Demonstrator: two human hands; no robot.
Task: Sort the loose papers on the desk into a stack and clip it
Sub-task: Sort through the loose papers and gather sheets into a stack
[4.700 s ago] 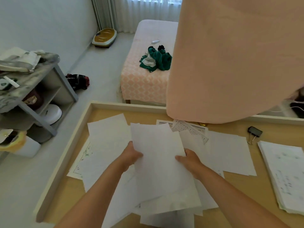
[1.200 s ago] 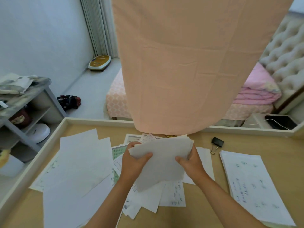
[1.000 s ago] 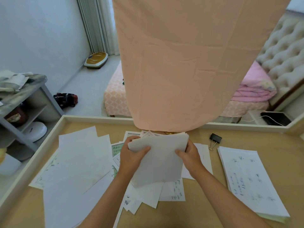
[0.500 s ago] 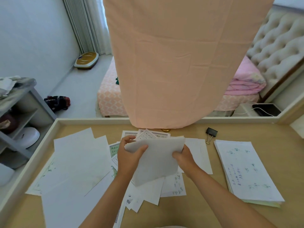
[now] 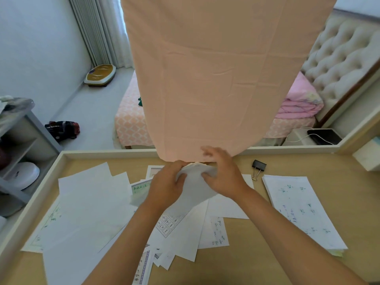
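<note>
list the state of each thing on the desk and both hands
left hand, grips the sheaf
right hand, thumb on sheaf, fingers blurred
sheaf, lifted between both hands
loose papers, scattered, overlapping
clip, lying on desk, clipping nothing
right stack, flat, unclipped

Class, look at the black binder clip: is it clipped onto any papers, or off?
Off. The binder clip lies loose on the desk, with no sheets between its jaws.
</note>
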